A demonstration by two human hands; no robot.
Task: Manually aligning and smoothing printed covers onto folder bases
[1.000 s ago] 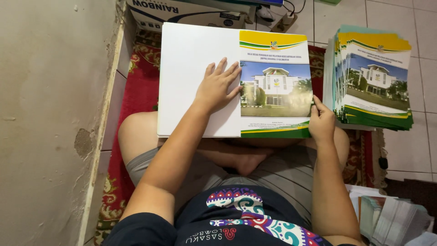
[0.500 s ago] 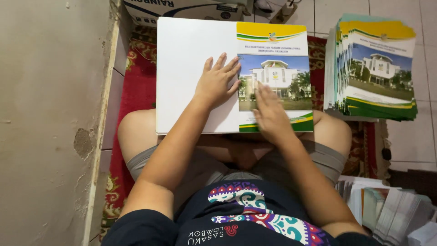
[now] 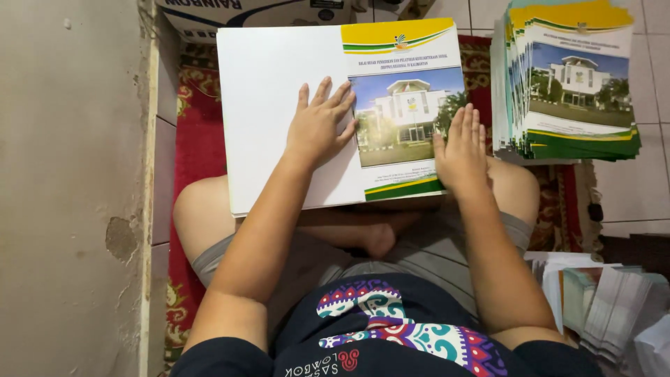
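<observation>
Both hands lie flat and open, fingers spread, pressing down on a large folded cover sheet (image 3: 279, 91) that rests across the seated person's crossed legs; neither hand grips anything. Left hand (image 3: 317, 126) sits on the blank white half, its fingertips just reaching the fold line, while right hand (image 3: 462, 150) rests on the printed half, over the lower right of the building photograph and close to that half's right edge. The sheet lies straight ahead of the body, its long axis running left to right, with the fold running away from the person roughly between the two hands. Each hand is about equally near the fold, the left perhaps a little closer. At the sheet's far edge a cardboard box (image 3: 230, 12) stands touching or nearly touching it; the view is too steep to say which. To the right, just beside the printed half, rises a tall stack of finished covers (image 3: 569, 84) on the tiled floor (image 3: 649, 195). A plastered wall (image 3: 70, 188) closes the left side, leaving only a strip of red patterned rug (image 3: 199, 150) between it and the sheet. Open room lies mainly toward the person's lap, with loose papers (image 3: 600, 300) by the right hip.
</observation>
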